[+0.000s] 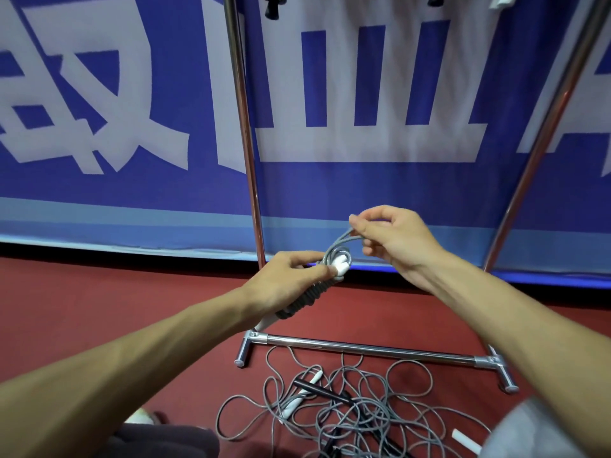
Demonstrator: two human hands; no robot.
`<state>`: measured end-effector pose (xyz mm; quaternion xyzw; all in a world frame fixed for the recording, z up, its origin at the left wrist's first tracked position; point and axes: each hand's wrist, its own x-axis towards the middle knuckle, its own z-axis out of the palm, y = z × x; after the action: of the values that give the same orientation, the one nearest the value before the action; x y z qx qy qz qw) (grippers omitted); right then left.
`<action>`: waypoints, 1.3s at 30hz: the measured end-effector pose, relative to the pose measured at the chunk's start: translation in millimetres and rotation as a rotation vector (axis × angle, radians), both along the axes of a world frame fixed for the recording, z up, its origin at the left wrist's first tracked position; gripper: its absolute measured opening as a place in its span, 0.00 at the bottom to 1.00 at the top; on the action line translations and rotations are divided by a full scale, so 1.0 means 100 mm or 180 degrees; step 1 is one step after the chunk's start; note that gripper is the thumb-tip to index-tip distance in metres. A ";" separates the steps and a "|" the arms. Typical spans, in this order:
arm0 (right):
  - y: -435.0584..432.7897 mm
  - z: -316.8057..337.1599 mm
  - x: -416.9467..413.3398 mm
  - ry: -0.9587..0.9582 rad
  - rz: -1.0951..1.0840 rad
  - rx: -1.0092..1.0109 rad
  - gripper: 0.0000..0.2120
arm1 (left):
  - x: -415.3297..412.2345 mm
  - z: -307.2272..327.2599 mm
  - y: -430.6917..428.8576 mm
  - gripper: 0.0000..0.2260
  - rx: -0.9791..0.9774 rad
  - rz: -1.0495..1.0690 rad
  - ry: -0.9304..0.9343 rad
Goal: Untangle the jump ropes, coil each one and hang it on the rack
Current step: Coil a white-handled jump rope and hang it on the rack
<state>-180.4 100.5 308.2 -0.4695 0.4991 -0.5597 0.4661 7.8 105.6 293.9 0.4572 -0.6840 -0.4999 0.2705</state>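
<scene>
1. Step in hand, as judged: one jump rope (336,256) is being coiled. Its cord is sitting in a few tight turns at the head of its handles, in mid-air in front of the rack (245,133) and above the red floor (99,309).
2. The left hand (291,276) is carrying the bundle, its grip clamped round the handles, with the fingers curling over the white cap (342,265).
3. The right hand (396,239) is pinching the top of the cord loop, its grip closed on it between thumb and fingertips.
4. The rope is showing a thin, smooth grey cord and a black ribbed handle (307,299) sloping down below the left hand.
5. The next move is probably calling for a last turn to lock the coil, then a lift to the rack's hanging bar, which is lying out of view above.
6. A tangle (347,414) of grey cords with black and white handles is lying on the floor just before the rack's base bar (363,348), awaiting sorting.
</scene>
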 end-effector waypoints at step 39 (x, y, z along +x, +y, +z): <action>0.15 0.03 0.24 0.0698 -0.0533 -0.0504 0.04 | 0.03 0.14 -0.04 0.11 -0.0325 0.0347 0.0692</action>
<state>-156.2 115.3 311.3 -0.5198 0.5387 -0.5795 0.3220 10.8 101.8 308.3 0.4224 -0.6494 -0.4955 0.3928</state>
